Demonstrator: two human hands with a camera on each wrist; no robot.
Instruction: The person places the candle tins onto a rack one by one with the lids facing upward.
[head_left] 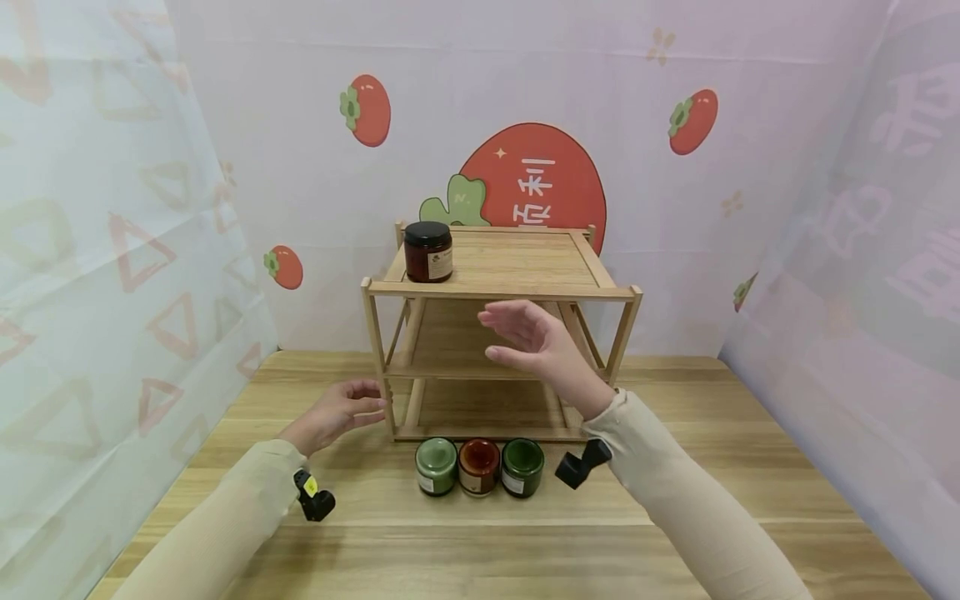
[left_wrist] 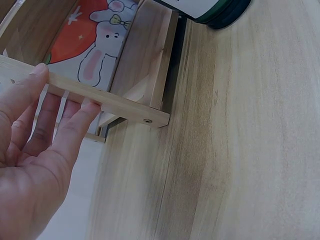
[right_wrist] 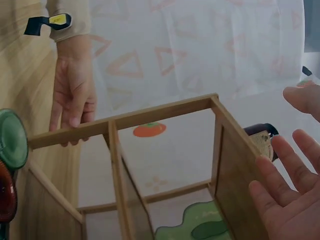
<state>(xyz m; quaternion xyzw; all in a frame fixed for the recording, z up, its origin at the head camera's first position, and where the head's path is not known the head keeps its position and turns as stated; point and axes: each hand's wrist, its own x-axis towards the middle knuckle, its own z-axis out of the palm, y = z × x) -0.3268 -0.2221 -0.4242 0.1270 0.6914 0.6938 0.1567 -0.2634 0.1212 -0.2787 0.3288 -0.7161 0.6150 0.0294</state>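
Note:
A wooden shelf rack [head_left: 498, 290] stands on the table, with an amber jar [head_left: 428, 252] with a black lid on the left of its top board. My left hand [head_left: 341, 414] pinches the rack's left front post [left_wrist: 127, 107] between thumb and fingers, low down. In front of the top board's edge, my right hand [head_left: 542, 343] hovers with relaxed, spread fingers and holds nothing. Before the rack, three glass jars stand in a row, glassy faces up: a light green jar [head_left: 436, 467], a red-brown jar [head_left: 479, 467] and a dark green jar [head_left: 522, 467].
The wood-grain table [head_left: 480, 550] extends around the rack. Printed cloth walls [head_left: 285, 167] enclose it at the back and both sides. Beneath the top board, the rack has a middle board [head_left: 465, 337] and a bottom board [head_left: 487, 406]. Each sleeve carries a small black wrist device.

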